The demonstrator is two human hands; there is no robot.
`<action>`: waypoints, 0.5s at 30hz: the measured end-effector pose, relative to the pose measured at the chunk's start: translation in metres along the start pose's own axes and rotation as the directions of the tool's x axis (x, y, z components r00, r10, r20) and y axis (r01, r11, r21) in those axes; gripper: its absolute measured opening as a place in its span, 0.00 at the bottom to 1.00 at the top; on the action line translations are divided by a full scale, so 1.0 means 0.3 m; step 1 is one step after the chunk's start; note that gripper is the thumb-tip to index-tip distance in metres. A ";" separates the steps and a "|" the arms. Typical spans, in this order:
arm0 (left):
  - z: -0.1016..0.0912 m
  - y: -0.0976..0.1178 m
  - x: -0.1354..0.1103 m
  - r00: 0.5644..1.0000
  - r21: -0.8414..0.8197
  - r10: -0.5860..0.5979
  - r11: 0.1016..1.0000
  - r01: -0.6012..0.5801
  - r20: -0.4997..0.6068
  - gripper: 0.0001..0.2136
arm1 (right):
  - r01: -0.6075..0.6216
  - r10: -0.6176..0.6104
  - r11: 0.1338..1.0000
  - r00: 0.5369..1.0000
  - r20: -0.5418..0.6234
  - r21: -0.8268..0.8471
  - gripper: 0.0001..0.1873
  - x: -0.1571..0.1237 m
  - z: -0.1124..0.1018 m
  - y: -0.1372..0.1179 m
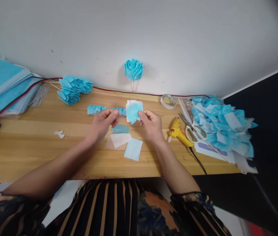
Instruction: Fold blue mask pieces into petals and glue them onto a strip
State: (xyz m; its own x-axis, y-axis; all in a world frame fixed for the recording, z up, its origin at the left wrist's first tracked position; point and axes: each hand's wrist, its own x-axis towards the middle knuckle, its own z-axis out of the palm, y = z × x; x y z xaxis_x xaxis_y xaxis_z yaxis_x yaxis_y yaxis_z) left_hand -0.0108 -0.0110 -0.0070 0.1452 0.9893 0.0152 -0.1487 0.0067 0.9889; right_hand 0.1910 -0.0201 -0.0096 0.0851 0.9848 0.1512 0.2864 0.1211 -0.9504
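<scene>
Between thumb and forefinger, my right hand [151, 125] pinches a small blue-and-white fabric piece [134, 110] by its right side. My left hand [104, 123] is closed in a pinch to the left of it, apart from that piece; whatever its fingertips hold is too small to make out. Behind my left fingers lies a row of folded blue petals [95, 109], partly covered. Below the hands, flat on the wooden table [43, 144], rest a darker blue scrap [121, 128], a white square [120, 140] and a pale blue square [133, 149].
A blue fabric flower [133, 69] stands by the wall; more flowers [73, 88] lie left. Blue face masks [5, 85] are stacked far left. On the right are a tape roll [168, 102], yellow glue gun [179, 133], scissors [195, 131] and a heap of blue pieces [224, 124].
</scene>
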 end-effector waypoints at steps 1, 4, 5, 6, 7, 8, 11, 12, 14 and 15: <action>0.001 0.005 -0.003 0.998 0.030 0.040 0.999 -0.038 -0.040 0.17 | 0.004 -0.004 1.000 1.000 0.005 -0.007 0.19 -0.002 0.002 -0.002; 0.008 0.010 -0.010 0.987 0.098 0.137 0.987 -0.128 -0.089 0.16 | 0.012 -0.011 0.999 1.000 0.018 -0.047 0.18 -0.012 0.015 -0.015; 0.010 0.008 -0.011 0.984 0.107 0.152 0.984 -0.143 -0.089 0.14 | 0.016 -0.014 0.998 1.000 0.022 -0.059 0.18 -0.016 0.019 -0.020; 0.012 0.003 -0.010 0.983 0.113 0.160 0.982 -0.150 -0.084 0.13 | 0.021 -0.019 0.998 0.999 0.029 -0.067 0.18 -0.019 0.024 -0.024; 0.012 -0.002 -0.008 0.984 0.115 0.163 0.981 -0.154 -0.077 0.12 | 0.027 -0.024 0.997 0.999 0.037 -0.072 0.17 -0.022 0.027 -0.027; 0.012 -0.009 -0.005 0.984 0.118 0.164 0.981 -0.155 -0.069 0.12 | 0.031 -0.027 0.997 0.999 0.046 -0.075 0.17 -0.024 0.031 -0.029; 0.006 -0.026 0.006 0.980 0.160 0.190 0.971 -0.179 -0.054 0.10 | 0.041 -0.035 0.995 0.997 0.072 -0.096 0.16 -0.030 0.038 -0.030; 0.003 -0.029 0.009 0.977 0.170 0.202 0.967 -0.190 -0.060 0.09 | 0.043 -0.035 0.994 0.996 0.077 -0.105 0.16 -0.031 0.040 -0.029; -0.001 -0.028 0.015 0.976 0.146 0.202 0.971 -0.189 -0.083 0.08 | 0.044 -0.035 0.993 0.996 0.088 -0.107 0.16 -0.033 0.044 -0.025; -0.002 -0.025 0.017 0.979 0.106 0.181 0.980 -0.171 -0.092 0.09 | 0.042 -0.033 0.994 0.995 0.099 -0.096 0.16 -0.034 0.046 -0.023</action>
State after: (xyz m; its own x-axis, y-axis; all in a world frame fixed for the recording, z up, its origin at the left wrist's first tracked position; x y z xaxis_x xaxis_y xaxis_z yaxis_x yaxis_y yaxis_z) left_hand -0.0096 -0.0059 -0.0144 0.0250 0.9833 0.1802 -0.0667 -0.1782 0.9817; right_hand 0.1751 -0.0292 -0.0082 -0.0189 0.9878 0.1547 0.3803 0.1502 -0.9126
